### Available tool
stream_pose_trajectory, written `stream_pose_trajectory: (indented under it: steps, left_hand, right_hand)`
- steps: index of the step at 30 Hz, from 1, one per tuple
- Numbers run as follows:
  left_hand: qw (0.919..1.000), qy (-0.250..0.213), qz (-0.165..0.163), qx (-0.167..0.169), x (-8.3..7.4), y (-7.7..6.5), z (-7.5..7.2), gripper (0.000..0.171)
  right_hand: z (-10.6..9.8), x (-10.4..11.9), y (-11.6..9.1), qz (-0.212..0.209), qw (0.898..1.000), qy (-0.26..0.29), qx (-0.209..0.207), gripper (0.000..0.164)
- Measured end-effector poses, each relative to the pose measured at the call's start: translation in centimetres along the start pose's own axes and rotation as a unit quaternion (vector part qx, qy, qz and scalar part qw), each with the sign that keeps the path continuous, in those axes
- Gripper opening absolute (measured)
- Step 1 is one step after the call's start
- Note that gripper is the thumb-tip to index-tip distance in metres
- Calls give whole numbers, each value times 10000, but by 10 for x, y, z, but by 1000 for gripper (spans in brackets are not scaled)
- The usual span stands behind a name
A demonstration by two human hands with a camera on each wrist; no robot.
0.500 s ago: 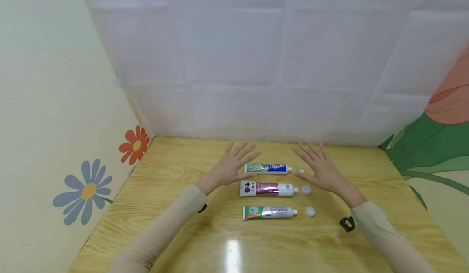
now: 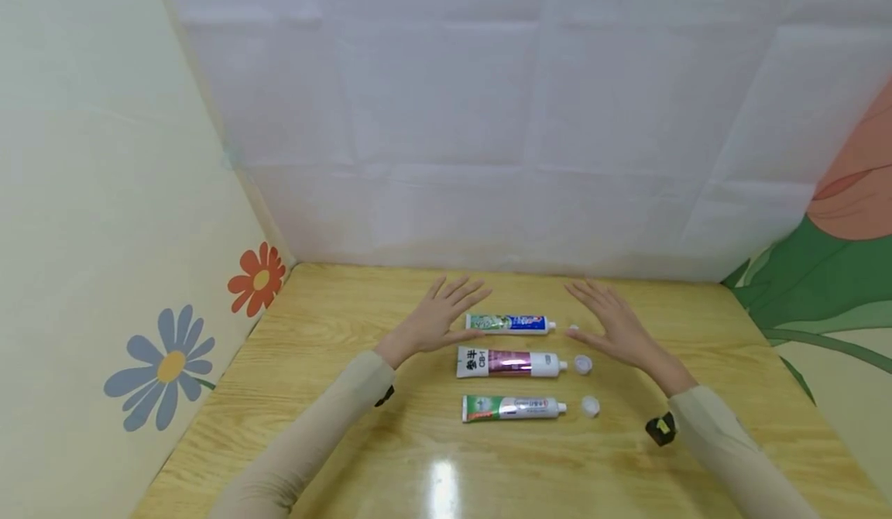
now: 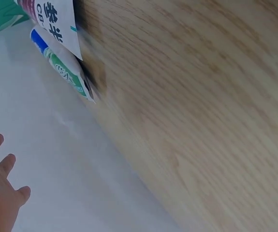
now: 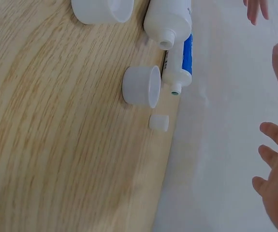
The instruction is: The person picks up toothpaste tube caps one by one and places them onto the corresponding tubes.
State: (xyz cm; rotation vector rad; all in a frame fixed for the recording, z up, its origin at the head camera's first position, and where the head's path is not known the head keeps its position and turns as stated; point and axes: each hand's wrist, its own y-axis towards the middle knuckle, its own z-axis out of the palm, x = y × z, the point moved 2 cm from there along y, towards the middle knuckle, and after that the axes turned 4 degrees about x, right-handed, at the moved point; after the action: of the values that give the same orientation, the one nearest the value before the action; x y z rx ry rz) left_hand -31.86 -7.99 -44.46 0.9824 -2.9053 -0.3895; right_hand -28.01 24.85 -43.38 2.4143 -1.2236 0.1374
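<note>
Three uncapped toothpaste tubes lie in a column on the wooden table, nozzles to the right: a blue-and-green tube (image 2: 507,324) at the back, a purple-and-white tube (image 2: 512,362) in the middle, a green-and-white tube (image 2: 512,408) in front. Beside each nozzle rests its white cap: a small cap (image 4: 158,123), a middle cap (image 4: 141,86) and a front cap (image 2: 590,406). My left hand (image 2: 433,321) hovers with spread fingers left of the back tube. On the other side, my right hand (image 2: 616,325) is held above the table near the small cap, fingers extended. Neither holds anything.
The wooden table (image 2: 334,457) meets a white sheet (image 2: 446,132) at its back edge. A wall with painted flowers (image 2: 169,366) stands at the left, and another painted wall (image 2: 829,271) at the right. Dark wrist devices (image 2: 660,429) sit under both sleeves.
The right hand's fingers have drawn closer together and tipped slightly downward. The left hand's fingers have moved very slightly. The tubes and caps lie as before.
</note>
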Motion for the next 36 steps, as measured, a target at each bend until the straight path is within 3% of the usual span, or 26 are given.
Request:
stream_pose_trajectory:
  steps: [8,18,36]
  left_hand:
    - [9995,-319,6,67,7,3,9,76]
    - [9993,-285,-116,217,7,6,18,73]
    - [9972,-267,-250,646,7,9,32,73]
  right_hand:
    - [5,-9,-1,-59,9983,567,-151,78]
    - [13,-23,-6,233,9920,1244,-38,71]
    - [25,-42,-14,500,9832,1755,60,55]
